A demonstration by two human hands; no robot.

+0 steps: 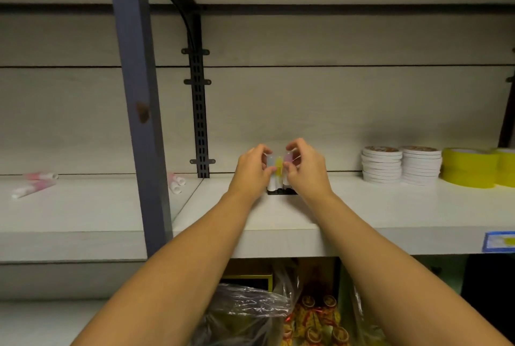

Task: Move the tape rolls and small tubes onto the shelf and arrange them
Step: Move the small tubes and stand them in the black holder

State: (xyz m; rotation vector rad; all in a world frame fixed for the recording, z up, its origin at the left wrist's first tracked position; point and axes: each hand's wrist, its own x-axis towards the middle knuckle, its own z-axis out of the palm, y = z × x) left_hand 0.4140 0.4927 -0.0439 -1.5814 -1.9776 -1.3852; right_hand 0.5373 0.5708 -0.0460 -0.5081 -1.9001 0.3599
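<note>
A pale wood-grain shelf board (390, 214) is backed by a matching wall panel (334, 111). Stacked white tape rolls (401, 168) sit right. Upright pastel tubes (278, 170) are pinched mid-shelf by left hand (252, 171) and right hand (308, 170).

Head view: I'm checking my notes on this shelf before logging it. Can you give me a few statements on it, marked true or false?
1. Both hands grip the upright tubes. True: left hand, right hand.
2. The white tape stacks stand left of the hands. False: they stand to the right.
3. The yellow tape rolls sit right of the white stacks. True.
4. The pink tubes on the left stand upright. False: they lie flat.
5. The tubes in the hands are all pink. False: bluish, yellow and pinkish.
</note>
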